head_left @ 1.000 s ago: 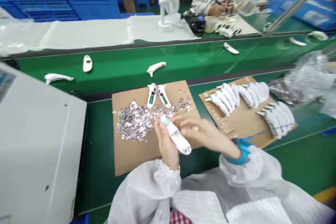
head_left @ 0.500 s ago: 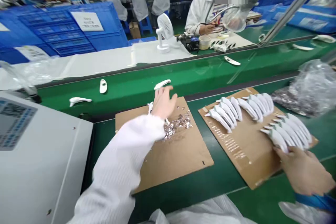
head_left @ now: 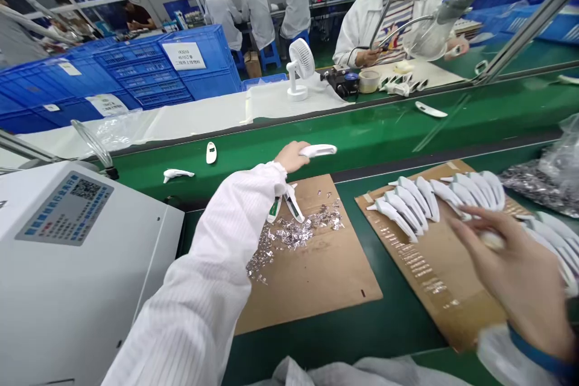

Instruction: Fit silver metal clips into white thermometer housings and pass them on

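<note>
My left hand [head_left: 292, 157] reaches out over the green conveyor belt [head_left: 371, 129] and is closed round a white plastic shell [head_left: 319, 150]. My right hand [head_left: 511, 274] hovers over the right cardboard sheet [head_left: 420, 259], fingers bent near a white piece [head_left: 491, 240] in the rows of white shells [head_left: 434, 196]; it is blurred. On the left cardboard sheet [head_left: 316, 271] lie two open shells with green boards [head_left: 284, 205] and a scatter of small shiny metal bits [head_left: 294, 232].
A grey machine with a label panel [head_left: 67, 265] stands at the left. More white shells [head_left: 178, 175] lie on the belt. A small white fan [head_left: 298, 69] and a seated person at a magnifier lamp [head_left: 425, 36] are across the belt. Blue crates [head_left: 136, 69] stand behind.
My left hand reached from the cardboard out to the belt and closed on a white shell. My right hand moved up over the rows of shells on the right cardboard.
</note>
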Motion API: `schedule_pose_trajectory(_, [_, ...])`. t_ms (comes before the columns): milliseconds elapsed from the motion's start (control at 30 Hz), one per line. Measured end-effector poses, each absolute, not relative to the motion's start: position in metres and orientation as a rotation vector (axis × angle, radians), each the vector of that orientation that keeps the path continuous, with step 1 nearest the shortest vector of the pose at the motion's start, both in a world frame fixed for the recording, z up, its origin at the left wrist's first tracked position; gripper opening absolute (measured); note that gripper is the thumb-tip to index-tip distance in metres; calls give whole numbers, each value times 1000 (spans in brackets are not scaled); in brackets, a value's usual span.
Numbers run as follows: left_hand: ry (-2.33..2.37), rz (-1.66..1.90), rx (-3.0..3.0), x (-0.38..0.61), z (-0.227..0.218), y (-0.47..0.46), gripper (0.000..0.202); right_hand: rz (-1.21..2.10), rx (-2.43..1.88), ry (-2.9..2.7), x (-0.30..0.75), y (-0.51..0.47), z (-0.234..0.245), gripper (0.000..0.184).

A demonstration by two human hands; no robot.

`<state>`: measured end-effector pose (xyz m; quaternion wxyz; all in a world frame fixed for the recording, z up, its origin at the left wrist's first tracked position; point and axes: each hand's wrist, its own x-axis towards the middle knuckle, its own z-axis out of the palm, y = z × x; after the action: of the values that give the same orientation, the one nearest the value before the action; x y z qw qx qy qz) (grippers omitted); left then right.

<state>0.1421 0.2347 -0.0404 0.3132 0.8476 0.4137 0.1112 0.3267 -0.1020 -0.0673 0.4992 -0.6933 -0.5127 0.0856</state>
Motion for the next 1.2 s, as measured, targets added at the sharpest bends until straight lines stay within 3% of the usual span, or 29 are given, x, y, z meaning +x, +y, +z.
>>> schedule_pose_trajectory(33, [954, 293, 2207, 136, -30, 222, 39, 79, -1798, -1184, 317, -83, -59, 39])
schedule_pose_trajectory(100, [704, 271, 2119, 116, -12, 188, 31, 177, -1847, -1349, 294, -43, -46, 53])
schedule_pose_trajectory(200, [581, 299, 1974, 74, -1, 135, 33, 536, -1740, -1661, 258, -2, -41, 28])
schedule_pose_trajectory(233, [627, 382, 1926, 59, -3, 119, 33, 679, -1677, -1698, 246, 4, -43, 24])
schedule_pose_trajectory(400, [771, 760, 1244, 20, -47, 63, 42, 1493, -1401, -1490, 201, 11, -59, 39])
schedule_pose_trajectory(467, [757, 899, 1005, 23, -66, 50, 41, 1626, -1383, -1559, 202, 19, -64, 42])
schedule_pose_trajectory(533, [799, 1066, 803, 29, -79, 43, 40, 1375, -1578, -1678, 218, 35, -71, 39])
schedule_pose_trajectory(633, [868, 1166, 555, 30, -86, 40, 44, 490, -2050, -1756, 259, 63, -88, 27])
schedule_pose_trajectory(700, [882, 1117, 485, 26, -87, 39, 53, 256, -2171, -1837, 282, 77, -100, 27])
schedule_pose_trajectory(900, [865, 986, 456, 20, -86, 28, 57, 289, -2204, -1950, 290, 91, -114, 15])
schedule_pose_trajectory(1033, [902, 960, 495, 26, -87, 22, 63, 241, -2209, -1952, 276, 85, -99, 18])
schedule_pose_trajectory(1200, [865, 964, 589, 40, -87, 28, 58, 491, -1797, -1955, 236, 51, -60, 18])
